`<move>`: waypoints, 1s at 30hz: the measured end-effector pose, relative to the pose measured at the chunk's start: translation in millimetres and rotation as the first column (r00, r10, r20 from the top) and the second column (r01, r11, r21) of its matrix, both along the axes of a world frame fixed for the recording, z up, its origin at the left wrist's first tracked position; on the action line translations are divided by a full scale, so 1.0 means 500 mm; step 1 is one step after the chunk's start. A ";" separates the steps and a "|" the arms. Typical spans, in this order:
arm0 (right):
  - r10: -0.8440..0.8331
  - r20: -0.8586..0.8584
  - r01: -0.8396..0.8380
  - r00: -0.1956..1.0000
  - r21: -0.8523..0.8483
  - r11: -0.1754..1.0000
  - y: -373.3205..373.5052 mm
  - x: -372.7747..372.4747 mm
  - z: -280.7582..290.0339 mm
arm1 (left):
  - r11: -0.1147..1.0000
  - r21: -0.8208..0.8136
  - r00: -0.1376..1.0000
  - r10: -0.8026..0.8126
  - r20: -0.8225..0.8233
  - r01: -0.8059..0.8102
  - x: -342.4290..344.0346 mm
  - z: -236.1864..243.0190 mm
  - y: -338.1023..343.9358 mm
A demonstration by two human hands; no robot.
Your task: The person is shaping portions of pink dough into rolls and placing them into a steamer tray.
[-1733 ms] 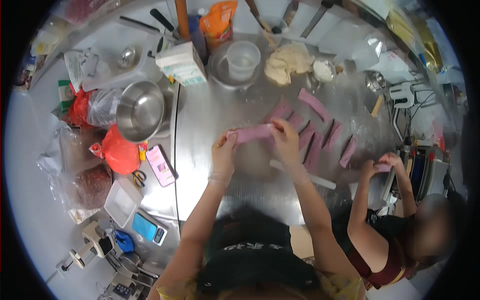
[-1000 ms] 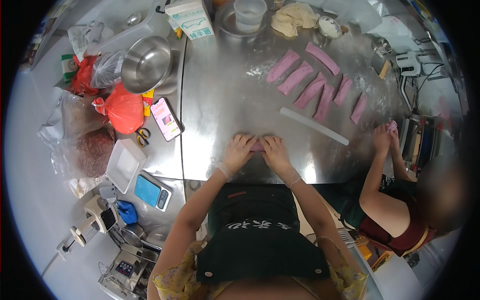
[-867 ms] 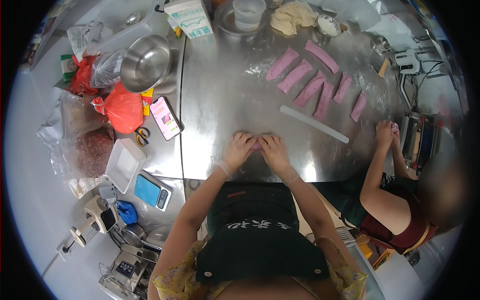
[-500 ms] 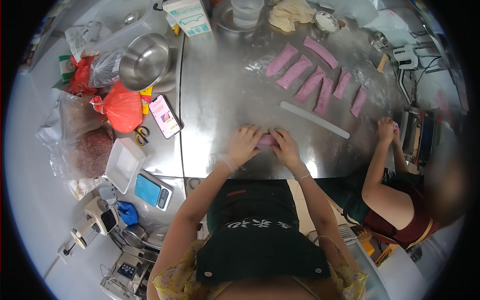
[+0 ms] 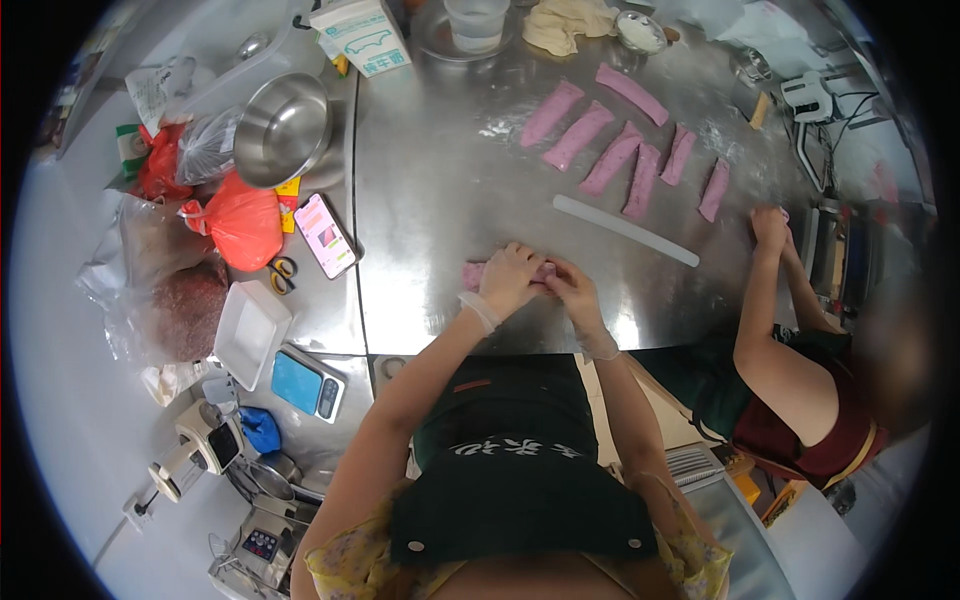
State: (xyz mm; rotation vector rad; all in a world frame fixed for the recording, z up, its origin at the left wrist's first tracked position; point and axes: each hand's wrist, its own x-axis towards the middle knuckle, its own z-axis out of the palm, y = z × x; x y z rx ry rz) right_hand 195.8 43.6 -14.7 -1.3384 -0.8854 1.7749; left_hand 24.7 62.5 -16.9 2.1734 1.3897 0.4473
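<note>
Near the table's front edge lies a short pink dough roll (image 5: 472,275), its left end sticking out past my left hand (image 5: 511,280). The fingers of that hand curl over the roll's middle and hide most of it. At the roll's right end my right hand (image 5: 574,290) pinches the dough between thumb and fingers. Both hands seem to wear thin clear gloves, loose at the wrists. Beyond them a white rolling pin (image 5: 625,231) rests slantwise. Several longer pink dough strips (image 5: 580,135) are spread farther back on the floured steel.
A co-worker's hands (image 5: 769,230) are at the table's right edge. To the left are a phone (image 5: 326,236), scissors (image 5: 282,275), a steel bowl (image 5: 283,130), a red bag (image 5: 240,222), a white tray (image 5: 252,333) and a blue-topped scale (image 5: 307,381). A milk carton (image 5: 362,38) stands behind.
My left hand has moved right over the dough, uncovering its left end. The right hand has turned from lying along the roll to pinching its right end.
</note>
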 end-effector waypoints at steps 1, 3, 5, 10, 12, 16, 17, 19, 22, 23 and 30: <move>-0.036 0.068 0.039 0.997 -0.054 0.998 0.001 0.006 0.001 | 1.000 -0.014 1.000 0.024 -0.015 -0.024 0.012 0.000 -0.005; -0.064 0.135 0.079 0.989 -0.106 0.991 0.003 0.007 -0.001 | 0.998 -0.028 0.998 0.051 -0.033 -0.052 0.022 0.000 -0.018; -0.049 0.196 0.075 0.979 -0.130 0.989 0.006 0.010 -0.006 | 0.994 0.069 0.996 0.087 0.005 -0.087 0.028 -0.002 -0.027; -0.025 0.176 0.055 0.984 -0.166 0.985 0.012 0.009 -0.019 | 0.988 0.090 0.990 0.120 0.075 -0.127 0.018 -0.012 -0.031; -0.007 0.158 0.031 0.987 -0.149 0.988 0.012 0.017 -0.015 | 0.987 0.078 0.989 0.134 0.070 -0.139 0.020 -0.010 -0.027; 0.134 0.140 -0.151 0.981 0.117 0.982 0.012 0.025 -0.001 | 0.987 0.043 0.983 0.152 0.106 -0.157 0.013 -0.022 -0.022; 0.176 0.175 -0.204 0.969 0.154 0.967 0.015 0.024 0.003 | 0.988 0.037 0.983 0.143 0.116 -0.148 0.010 -0.025 -0.021; 0.179 0.125 -0.197 0.976 0.154 0.968 0.019 0.026 -0.010 | 0.991 0.021 0.984 0.131 0.122 -0.134 0.005 -0.028 -0.016; 0.154 0.048 -0.159 0.987 0.139 0.977 0.020 0.036 -0.038 | 0.992 0.015 0.985 0.124 0.120 -0.127 0.007 -0.020 -0.015; 0.129 0.021 -0.131 0.991 0.122 0.984 0.018 0.040 -0.047 | 0.990 0.024 0.985 0.134 0.111 -0.138 0.009 -0.013 -0.015; 0.036 0.159 -0.048 0.987 0.068 0.997 0.009 0.030 -0.065 | 0.992 -0.012 0.986 0.124 0.112 -0.123 0.008 -0.008 -0.022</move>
